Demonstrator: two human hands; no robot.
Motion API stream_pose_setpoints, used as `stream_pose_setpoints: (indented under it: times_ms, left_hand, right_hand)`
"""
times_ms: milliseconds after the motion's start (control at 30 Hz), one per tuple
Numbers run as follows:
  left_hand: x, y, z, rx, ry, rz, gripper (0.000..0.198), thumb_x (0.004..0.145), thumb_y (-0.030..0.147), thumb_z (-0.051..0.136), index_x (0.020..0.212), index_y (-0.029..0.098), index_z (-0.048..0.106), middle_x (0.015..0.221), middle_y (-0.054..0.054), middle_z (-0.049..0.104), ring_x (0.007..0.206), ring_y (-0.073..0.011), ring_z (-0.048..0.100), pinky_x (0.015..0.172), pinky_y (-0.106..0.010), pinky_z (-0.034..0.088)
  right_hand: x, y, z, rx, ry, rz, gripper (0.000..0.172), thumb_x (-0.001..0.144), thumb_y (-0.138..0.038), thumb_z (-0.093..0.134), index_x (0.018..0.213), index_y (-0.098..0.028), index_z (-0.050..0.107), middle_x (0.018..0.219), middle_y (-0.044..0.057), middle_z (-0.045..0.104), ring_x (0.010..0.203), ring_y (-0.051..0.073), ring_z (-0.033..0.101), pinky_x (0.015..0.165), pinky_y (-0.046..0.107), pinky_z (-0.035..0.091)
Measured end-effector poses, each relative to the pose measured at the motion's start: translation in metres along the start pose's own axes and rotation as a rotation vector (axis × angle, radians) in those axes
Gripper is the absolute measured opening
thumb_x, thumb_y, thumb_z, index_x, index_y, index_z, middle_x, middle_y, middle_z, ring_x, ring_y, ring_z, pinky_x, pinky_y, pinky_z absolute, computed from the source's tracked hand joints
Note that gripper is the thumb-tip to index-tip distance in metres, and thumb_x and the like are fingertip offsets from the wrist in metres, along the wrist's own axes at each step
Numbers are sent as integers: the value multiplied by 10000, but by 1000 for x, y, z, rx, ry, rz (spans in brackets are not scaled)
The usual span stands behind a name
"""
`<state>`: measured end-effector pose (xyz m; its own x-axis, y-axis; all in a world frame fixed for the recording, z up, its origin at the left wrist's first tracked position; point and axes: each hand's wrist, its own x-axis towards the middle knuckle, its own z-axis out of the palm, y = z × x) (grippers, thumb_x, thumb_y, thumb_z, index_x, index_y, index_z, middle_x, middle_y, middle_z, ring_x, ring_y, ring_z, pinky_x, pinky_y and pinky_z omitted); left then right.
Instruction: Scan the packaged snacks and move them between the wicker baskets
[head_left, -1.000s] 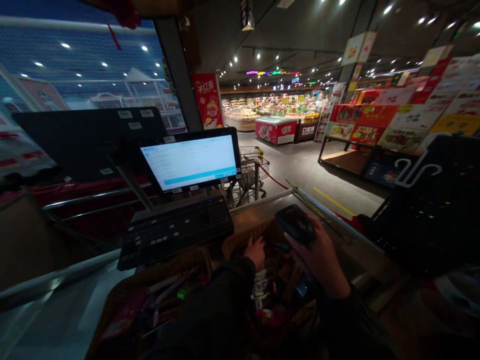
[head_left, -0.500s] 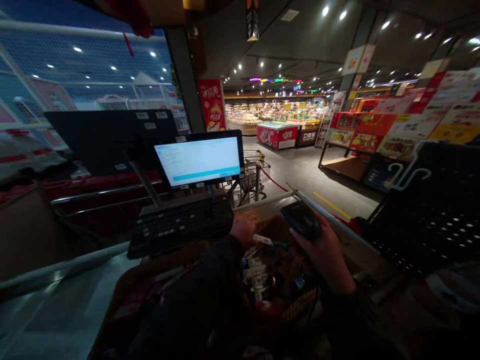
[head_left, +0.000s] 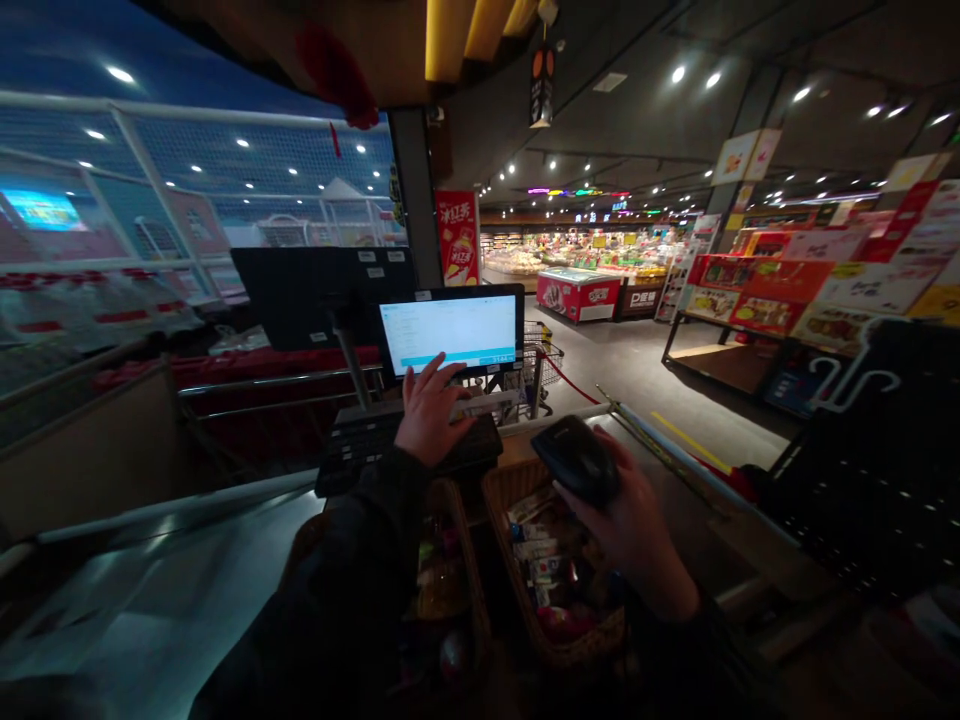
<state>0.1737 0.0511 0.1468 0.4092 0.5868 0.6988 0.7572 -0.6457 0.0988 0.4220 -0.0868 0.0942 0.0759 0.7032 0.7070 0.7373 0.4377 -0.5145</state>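
My left hand is raised over the black keyboard, fingers spread. Its fingertips overlap the lower edge of the lit monitor screen; whether they touch it I cannot tell. A pale strip shows beside that hand, and I cannot make out whether it is held. My right hand is wrapped round a black handheld barcode scanner. Below the scanner stands a wicker basket with several small packs and tubes in it. Another wicker basket holds goods beside my left forearm.
A second dark monitor stands to the left, its back towards me. Metal counter surface extends at lower left. A black perforated rack with white hooks is at right. Beyond are carts, a red freezer and stacked gift boxes.
My left hand has moved up and left from the basket to the screen's lower edge, its fingers spreading. My right hand keeps the scanner, slightly lower and further left. The view has shifted.
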Motion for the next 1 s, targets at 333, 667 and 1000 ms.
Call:
stream_pose_setpoints:
  times_ms: [333, 667, 1000]
  left_hand:
    - [-17, -21, -46, 51, 83, 5, 189, 775, 253, 733, 962, 232, 712, 1449, -63, 553, 1482, -329, 315, 1241, -596, 118]
    - [-26, -28, -59, 33, 87, 22, 181, 774, 260, 723, 953, 235, 719, 1460, -68, 548, 1482, -328, 319, 1231, -608, 130]
    - [-32, -35, -69, -9, 70, 12, 189, 777, 269, 712, 960, 227, 724, 1474, -76, 532, 1487, -340, 306, 1229, -619, 122]
  right_hand:
    - [-1, -47, 17, 40, -49, -103, 345, 836, -277, 695, 1180, -251, 697, 1299, 113, 629, 1287, 326, 535, 1073, 506, 471]
    - [-11, -67, 24, 10, -51, -103, 371, 841, -289, 698, 1210, -260, 683, 1325, 111, 628, 1328, 332, 511, 1118, 550, 425]
    - [-21, -84, 29, -17, -67, -77, 338, 859, -301, 676, 1195, -265, 689, 1290, 99, 641, 1338, 330, 496, 1115, 538, 428]
